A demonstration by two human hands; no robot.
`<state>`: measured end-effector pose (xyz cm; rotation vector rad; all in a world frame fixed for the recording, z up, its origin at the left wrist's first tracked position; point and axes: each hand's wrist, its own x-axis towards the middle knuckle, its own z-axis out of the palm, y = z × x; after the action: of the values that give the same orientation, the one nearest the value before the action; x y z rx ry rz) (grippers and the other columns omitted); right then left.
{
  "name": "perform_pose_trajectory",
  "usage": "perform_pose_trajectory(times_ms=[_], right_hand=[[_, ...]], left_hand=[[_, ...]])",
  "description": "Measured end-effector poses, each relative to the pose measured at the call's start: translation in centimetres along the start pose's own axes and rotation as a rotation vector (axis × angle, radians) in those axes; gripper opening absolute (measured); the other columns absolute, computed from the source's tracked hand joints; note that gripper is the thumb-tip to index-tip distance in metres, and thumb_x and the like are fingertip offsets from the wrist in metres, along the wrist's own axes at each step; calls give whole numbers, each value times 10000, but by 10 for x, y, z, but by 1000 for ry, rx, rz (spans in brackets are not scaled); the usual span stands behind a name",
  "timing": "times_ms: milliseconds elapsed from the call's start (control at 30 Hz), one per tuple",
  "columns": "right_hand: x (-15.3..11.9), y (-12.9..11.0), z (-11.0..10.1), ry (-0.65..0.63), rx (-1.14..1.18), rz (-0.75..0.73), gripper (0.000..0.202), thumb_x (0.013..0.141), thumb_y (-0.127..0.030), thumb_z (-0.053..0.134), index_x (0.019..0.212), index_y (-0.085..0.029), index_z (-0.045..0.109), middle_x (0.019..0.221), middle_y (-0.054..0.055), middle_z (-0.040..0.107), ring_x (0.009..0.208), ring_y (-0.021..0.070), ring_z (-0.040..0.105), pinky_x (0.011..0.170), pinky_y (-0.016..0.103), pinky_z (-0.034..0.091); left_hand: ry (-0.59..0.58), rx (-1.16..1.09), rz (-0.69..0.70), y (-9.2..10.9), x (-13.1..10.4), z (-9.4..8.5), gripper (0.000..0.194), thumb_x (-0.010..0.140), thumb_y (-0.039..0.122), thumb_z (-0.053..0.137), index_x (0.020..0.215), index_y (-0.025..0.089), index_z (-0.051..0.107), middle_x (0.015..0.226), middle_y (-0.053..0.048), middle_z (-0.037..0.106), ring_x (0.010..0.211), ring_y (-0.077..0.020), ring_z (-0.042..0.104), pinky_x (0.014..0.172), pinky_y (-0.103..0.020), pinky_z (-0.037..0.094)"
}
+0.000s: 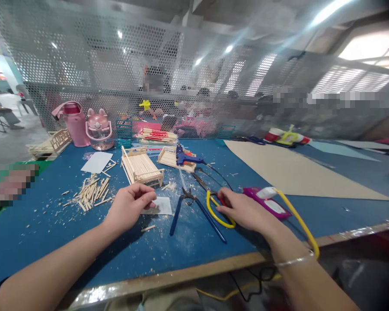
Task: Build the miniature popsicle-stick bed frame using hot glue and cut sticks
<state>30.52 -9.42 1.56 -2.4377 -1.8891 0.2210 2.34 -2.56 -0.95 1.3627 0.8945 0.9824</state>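
Observation:
My left hand [131,206] is closed in a pinch above a small white paper [164,206]; whatever lies between its fingertips is too small to make out. Curled fingers of my right hand [241,208] are on the yellow handles of a pair of scissors [211,206], whose blades point away from me on the table. Between my hands lie blue-handled pliers [199,211], handles spread towards me. Beyond my left hand stands a little bed-like frame of wooden sticks [144,166]. A blue glue gun [185,156] rests across a smaller stick piece [168,159].
Cut sticks [92,192] are piled at left, near a white card [97,162]. A pink bottle [76,125] and a clear jug [100,131] stand behind. A purple power strip [262,201] with a yellow cord and a large cardboard sheet [298,172] lie at right.

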Motion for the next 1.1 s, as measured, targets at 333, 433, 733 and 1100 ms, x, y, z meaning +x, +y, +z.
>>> perform_pose_trajectory(times_ms=[333,433,733,1100], right_hand=[[-14,4,5,41,793,-41,474,631,-275,595,1061,-196,411,577,-81,427,490,107,422,479,237,348],[-16,-25,-6,141,867,-230,448,687,-323,593,1087,-192,438,554,-76,431,475,103,404,484,249,348],[7,-128,-2,190,1045,-653,375,748,-201,569,1098,-204,432,677,-62,449,550,74,427,530,213,381],[-1,-127,30,386,542,-757,408,695,-332,679,1028,-164,512,927,76,558,838,201,510,731,330,424]], left_hand=[[5,-371,-202,12,-5,7,244,612,174,777,835,126,688,687,-20,706,620,-87,650,626,-196,533],[25,-392,-191,13,-4,6,227,604,184,789,797,122,687,663,-13,694,593,-74,635,604,-177,530],[0,-385,-161,10,-7,1,399,504,420,831,717,139,644,631,17,640,588,-63,576,507,-138,467],[-12,-362,-100,9,-4,-1,167,689,300,658,780,185,578,754,-2,637,626,-106,564,589,-226,476]])
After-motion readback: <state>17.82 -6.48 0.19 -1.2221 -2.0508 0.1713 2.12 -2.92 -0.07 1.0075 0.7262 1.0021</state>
